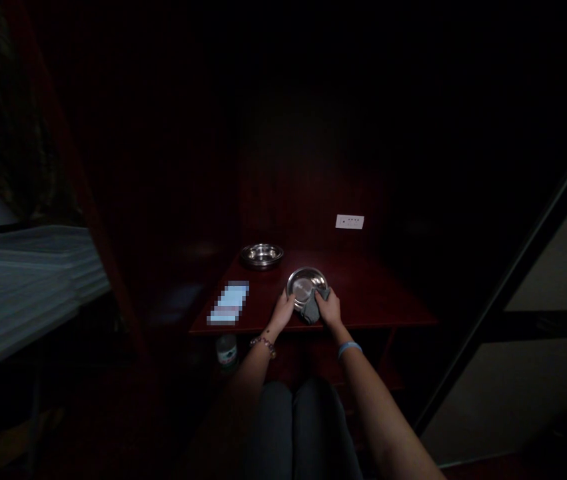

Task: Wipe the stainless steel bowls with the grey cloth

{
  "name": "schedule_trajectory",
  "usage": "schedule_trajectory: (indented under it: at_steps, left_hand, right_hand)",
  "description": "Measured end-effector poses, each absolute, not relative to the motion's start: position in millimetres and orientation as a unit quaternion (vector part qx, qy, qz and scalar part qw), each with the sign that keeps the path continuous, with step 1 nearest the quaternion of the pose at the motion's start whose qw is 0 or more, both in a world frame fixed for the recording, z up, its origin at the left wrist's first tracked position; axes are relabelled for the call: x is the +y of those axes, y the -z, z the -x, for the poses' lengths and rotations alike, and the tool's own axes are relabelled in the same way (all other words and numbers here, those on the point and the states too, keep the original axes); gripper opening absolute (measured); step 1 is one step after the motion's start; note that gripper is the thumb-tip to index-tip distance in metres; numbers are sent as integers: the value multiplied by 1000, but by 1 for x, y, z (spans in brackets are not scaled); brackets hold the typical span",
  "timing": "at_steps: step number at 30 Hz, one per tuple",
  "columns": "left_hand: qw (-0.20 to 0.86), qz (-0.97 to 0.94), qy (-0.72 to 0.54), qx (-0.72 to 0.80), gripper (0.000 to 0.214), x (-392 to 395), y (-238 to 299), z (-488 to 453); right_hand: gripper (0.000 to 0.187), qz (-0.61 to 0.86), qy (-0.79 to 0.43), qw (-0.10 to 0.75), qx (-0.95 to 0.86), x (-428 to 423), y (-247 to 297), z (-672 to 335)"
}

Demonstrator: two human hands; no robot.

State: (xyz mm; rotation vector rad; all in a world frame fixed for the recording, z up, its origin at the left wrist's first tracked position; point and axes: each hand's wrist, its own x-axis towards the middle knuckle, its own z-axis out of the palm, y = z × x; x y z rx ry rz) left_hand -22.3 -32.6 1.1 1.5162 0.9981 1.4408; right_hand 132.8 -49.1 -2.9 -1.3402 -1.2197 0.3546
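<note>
A shiny round metal dish (303, 284) is tilted toward me above the front part of the dark red desk. My left hand (282, 312) grips its left rim, with the thumb over the edge. On the other side, my right hand (330, 308) is closed on a grey cloth (312, 309), which lies against the dish's lower right inside and hangs over its rim. Behind and to the left, more metal dishes (262, 256), seemingly stacked, rest on the desk. The fingers under the held dish are hidden.
The dark red desk (363, 287) has a front edge close to my knees. A blurred-out bright rectangle (229, 303) lies at its left. Below stands a labelled bottle or jar (227, 352). A white socket panel (350, 221) is on the back wall. Pale stacked sheets or trays (28, 287) are far left.
</note>
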Motion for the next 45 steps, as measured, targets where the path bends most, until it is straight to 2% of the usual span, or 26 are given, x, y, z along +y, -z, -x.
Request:
schedule_trajectory:
  at_steps: [45]
  left_hand:
    - [415, -595, -584, 364, 45, -21, 9, 20]
  right_hand:
    - [27, 582, -151, 596, -533, -44, 7, -135]
